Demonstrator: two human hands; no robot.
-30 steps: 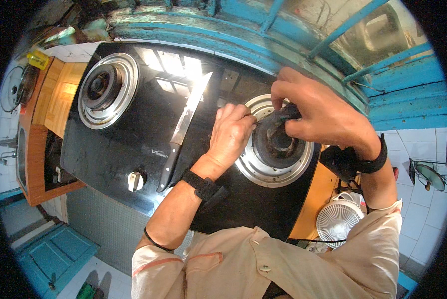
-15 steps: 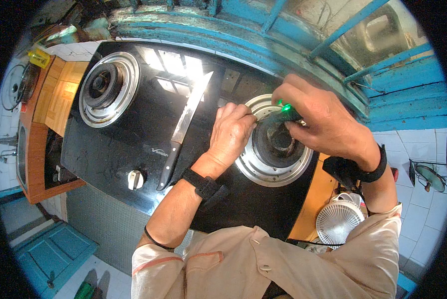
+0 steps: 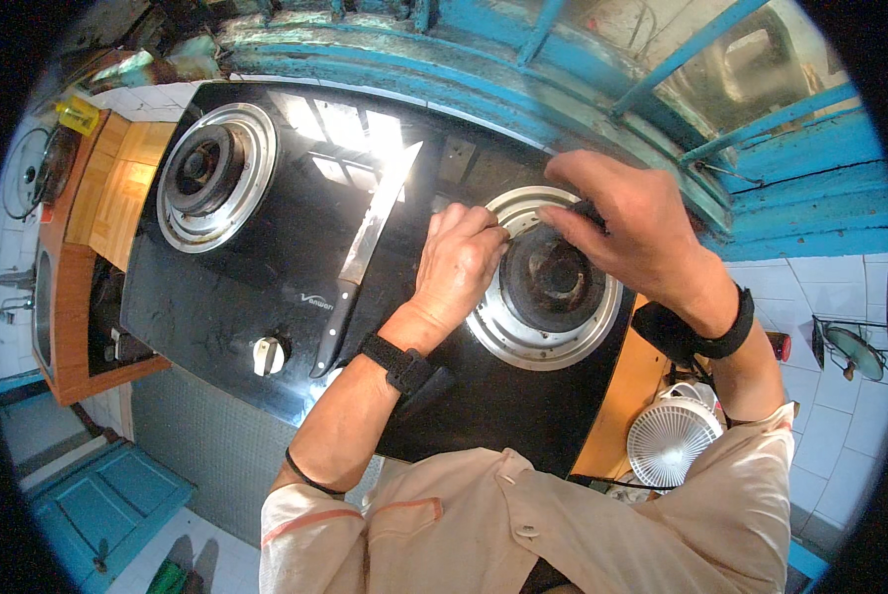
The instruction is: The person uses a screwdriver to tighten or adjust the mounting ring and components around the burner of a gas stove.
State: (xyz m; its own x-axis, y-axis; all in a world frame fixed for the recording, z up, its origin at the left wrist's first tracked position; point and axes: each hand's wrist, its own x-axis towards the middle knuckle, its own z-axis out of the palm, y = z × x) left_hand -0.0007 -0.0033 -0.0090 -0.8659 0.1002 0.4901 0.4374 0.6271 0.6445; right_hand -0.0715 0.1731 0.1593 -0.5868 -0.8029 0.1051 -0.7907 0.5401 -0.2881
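Black glass makes up the cooktop (image 3: 503,411) in front of the person, its right burner (image 3: 558,282) straight ahead at twelve o'clock. From where I stand the two hands are apart: the left hand (image 3: 456,255) sits curled at that burner's ten o'clock rim, though I can't tell whether its fingers grip the metal. The right hand (image 3: 634,220), over the one o'clock side, pinches a small dark thing (image 3: 590,211) I can't make out. At the burner's nine o'clock lies a knife (image 3: 356,265); a white fan (image 3: 674,441) sits toward five o'clock.
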